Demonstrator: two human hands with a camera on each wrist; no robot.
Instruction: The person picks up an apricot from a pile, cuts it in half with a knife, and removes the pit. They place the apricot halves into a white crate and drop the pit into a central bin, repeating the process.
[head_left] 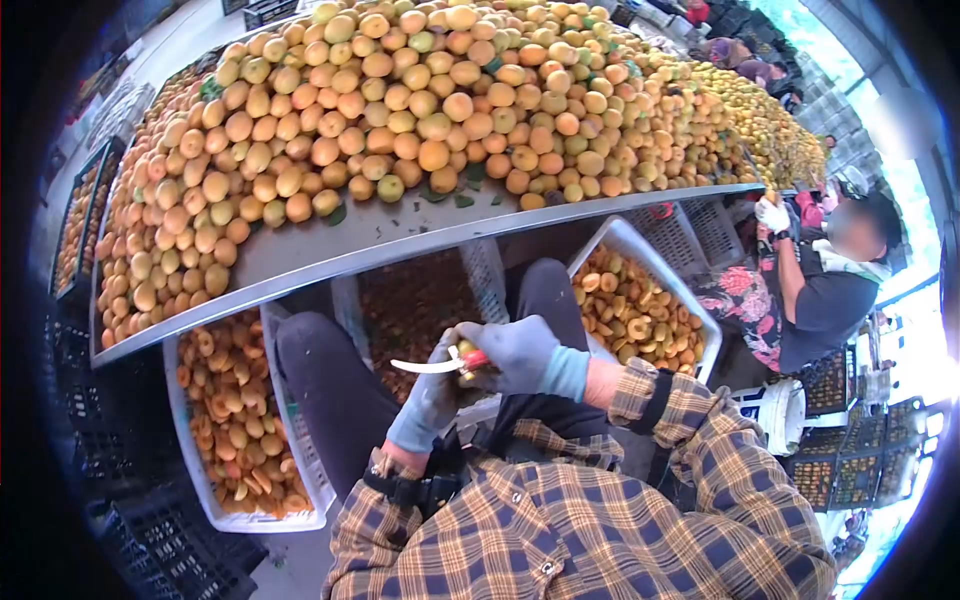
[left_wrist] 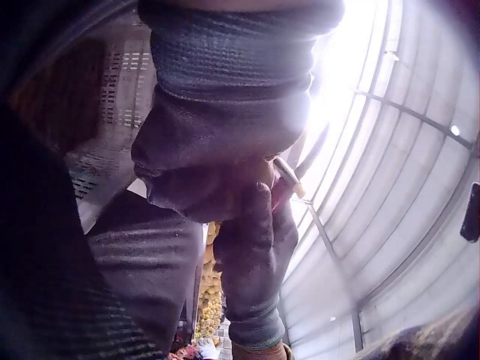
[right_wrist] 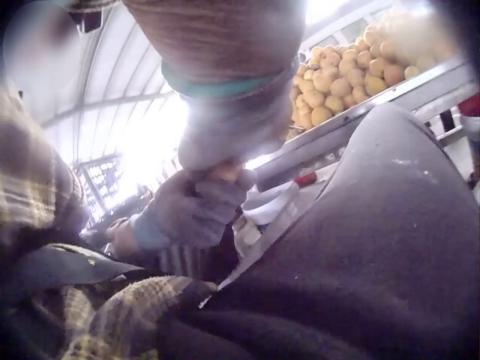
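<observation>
Both hands wear grey gloves and meet over the lap in the head view. The right hand (head_left: 535,355) grips a knife with a red handle (head_left: 474,359) and a pale curved blade (head_left: 425,366) that points left, across the left hand (head_left: 425,395). The left hand's fingers curl round an apricot, mostly hidden between the hands; a bit of the orange fruit (right_wrist: 225,171) shows in the right wrist view. In the left wrist view, the knife (left_wrist: 287,178) sticks out beside the gloved fingers.
A metal-edged table (head_left: 420,240) bears a big heap of whole apricots (head_left: 430,110). Crates of halved apricots stand left (head_left: 235,430) and right (head_left: 640,310); a crate of dark brown pieces (head_left: 420,300) stands between the knees. Another person (head_left: 830,290) sits at right.
</observation>
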